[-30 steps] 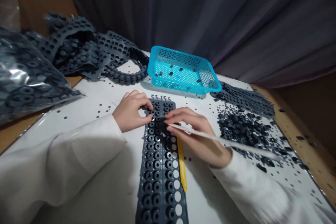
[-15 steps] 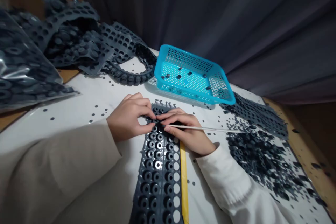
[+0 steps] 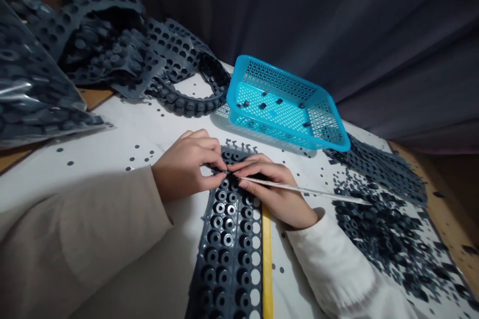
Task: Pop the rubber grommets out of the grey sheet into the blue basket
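Observation:
My left hand (image 3: 190, 162) is closed, thumb and forefinger pinched at a small black rubber piece (image 3: 226, 173) near the far end of a dark rubber sheet (image 3: 228, 219). Rows of round, ring-topped plugs stand on this sheet, and a column of open holes runs down its right side. Opposite, my right hand (image 3: 279, 187) grips a long, thin white stick-like tool (image 3: 314, 191) between thumb and fingers. The tool's dark working end meets the left fingertips, where the fingers partly hide it. What exactly it touches there is hidden.
Beyond my hands stands a blue mesh basket (image 3: 288, 135) with several small black parts inside. Loose black pieces (image 3: 389, 229) lie heaped at right beside another perforated sheet (image 3: 385, 164). At left are a filled clear bag (image 3: 33, 89) and piled rubber sheets (image 3: 123, 60). A yellow strip (image 3: 267, 259) edges the sheet.
The view has shifted slightly, so the basket and sheet appear farther right. The white tool's outer end has tilted a little lower. Both hands keep their grip at the same end of the sheet.

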Demonstrator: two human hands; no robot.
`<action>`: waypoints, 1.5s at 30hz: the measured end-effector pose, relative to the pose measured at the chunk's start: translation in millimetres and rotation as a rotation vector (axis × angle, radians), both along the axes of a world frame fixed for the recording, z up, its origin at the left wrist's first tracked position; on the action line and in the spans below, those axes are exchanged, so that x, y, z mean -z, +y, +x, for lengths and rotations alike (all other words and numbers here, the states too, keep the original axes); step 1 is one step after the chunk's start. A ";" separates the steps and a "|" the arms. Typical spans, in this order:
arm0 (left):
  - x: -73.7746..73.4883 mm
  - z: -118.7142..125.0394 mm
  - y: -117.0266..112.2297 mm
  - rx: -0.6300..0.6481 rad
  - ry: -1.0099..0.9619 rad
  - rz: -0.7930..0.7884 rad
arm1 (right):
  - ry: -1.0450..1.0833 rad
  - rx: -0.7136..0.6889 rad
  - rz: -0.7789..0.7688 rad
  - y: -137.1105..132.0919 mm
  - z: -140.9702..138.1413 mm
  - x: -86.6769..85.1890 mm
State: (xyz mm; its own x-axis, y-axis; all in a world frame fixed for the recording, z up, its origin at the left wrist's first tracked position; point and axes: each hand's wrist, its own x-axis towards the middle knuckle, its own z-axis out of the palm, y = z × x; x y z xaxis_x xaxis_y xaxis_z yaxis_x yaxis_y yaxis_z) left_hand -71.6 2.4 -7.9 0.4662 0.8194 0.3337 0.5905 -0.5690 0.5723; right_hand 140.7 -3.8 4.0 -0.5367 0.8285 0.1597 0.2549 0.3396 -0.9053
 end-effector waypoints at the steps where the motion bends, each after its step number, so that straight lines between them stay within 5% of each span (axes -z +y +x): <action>1: 0.0 0.1 0.0 0.001 0.003 -0.004 | 0.003 -0.001 0.001 0.0 0.0 0.2; 23: -0.3 0.4 2.1 0.018 0.011 -0.076 | -0.065 -0.011 0.256 -4.9 -4.8 0.6; 45: 1.7 0.6 3.1 0.030 -0.029 -0.072 | -0.068 -0.031 0.285 -4.4 -3.8 3.4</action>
